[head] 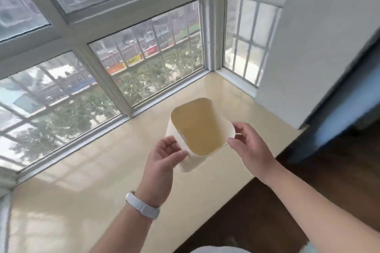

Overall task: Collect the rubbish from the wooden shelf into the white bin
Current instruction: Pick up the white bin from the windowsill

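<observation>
We record the white bin [200,127] held between both hands above the pale glossy window ledge [98,172], tilted so its open mouth faces the camera. The left hand [164,158] has fingers and thumb curled round the near left corner of the rim; a white wristband [143,205] sits on that wrist. The right hand [249,146] pinches the right corner of the rim between thumb and fingertips. Barred windows [148,51] stand behind the ledge

Daylit barred windows [147,55] ahead, white wall [318,37] R, dark wood floor [308,201].
</observation>
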